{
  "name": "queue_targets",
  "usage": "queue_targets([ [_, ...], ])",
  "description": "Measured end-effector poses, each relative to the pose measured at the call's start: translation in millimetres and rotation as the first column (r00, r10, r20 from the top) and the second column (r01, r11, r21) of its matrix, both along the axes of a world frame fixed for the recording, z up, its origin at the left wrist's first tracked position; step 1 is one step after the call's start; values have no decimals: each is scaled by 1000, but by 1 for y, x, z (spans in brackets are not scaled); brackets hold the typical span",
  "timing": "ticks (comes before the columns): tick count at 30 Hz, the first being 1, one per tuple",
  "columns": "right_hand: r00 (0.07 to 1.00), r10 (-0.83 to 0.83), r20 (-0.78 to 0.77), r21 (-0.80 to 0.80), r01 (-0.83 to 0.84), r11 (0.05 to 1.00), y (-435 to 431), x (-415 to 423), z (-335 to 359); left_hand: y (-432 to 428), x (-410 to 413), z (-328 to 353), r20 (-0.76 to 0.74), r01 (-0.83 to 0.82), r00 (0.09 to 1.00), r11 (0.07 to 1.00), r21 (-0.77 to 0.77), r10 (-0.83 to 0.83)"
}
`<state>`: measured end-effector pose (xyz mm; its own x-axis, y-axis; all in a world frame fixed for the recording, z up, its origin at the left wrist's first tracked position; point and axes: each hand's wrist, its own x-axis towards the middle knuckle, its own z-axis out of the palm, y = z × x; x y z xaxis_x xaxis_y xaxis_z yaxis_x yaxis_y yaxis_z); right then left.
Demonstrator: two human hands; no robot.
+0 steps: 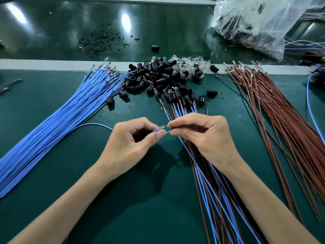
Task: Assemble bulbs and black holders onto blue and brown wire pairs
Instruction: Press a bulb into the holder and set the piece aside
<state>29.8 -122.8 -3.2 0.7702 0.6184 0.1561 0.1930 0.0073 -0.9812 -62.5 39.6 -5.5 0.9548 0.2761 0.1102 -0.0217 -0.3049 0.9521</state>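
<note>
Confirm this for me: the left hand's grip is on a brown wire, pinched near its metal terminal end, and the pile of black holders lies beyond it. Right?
Not quite. The head view shows the left hand pinching a blue wire, not a brown one. The rest stands: it is pinched near its metal terminal end, and the pile of black holders lies beyond it.

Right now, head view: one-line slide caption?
Left hand pinches a blue wire tip next to a thin piece pinched by the right hand, before a pile of black holders.

Factory assembly bench, wire bundles point(44, 124), conveyor point(105, 32)
</note>
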Motion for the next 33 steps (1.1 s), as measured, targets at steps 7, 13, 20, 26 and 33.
queue_targets([
  [7, 998, 16, 64, -25, -15, 1000, -1, 0, -3, 1, 0, 0, 1, 14, 1000, 1000, 12, -14],
  [13, 881, -14, 473, -50, 43, 998, 2, 1, -12, 0, 0, 2, -15, 3, 1000, 1000, -15, -3],
  [20, 766, -101, 635, -2, 133, 991, 7, -1, -13, 2, 0, 4, -52, 4, 999, 997, -76, -8],
  [26, 801, -83, 593, -12, 112, 994, 6, -2, -10, 4, 0, 5, -71, 24, 997, 994, -111, -32],
  [33, 801, -57, 597, -32, 94, 995, 7, -2, -10, 3, 0, 5, -72, 37, 996, 992, -120, -46],
])
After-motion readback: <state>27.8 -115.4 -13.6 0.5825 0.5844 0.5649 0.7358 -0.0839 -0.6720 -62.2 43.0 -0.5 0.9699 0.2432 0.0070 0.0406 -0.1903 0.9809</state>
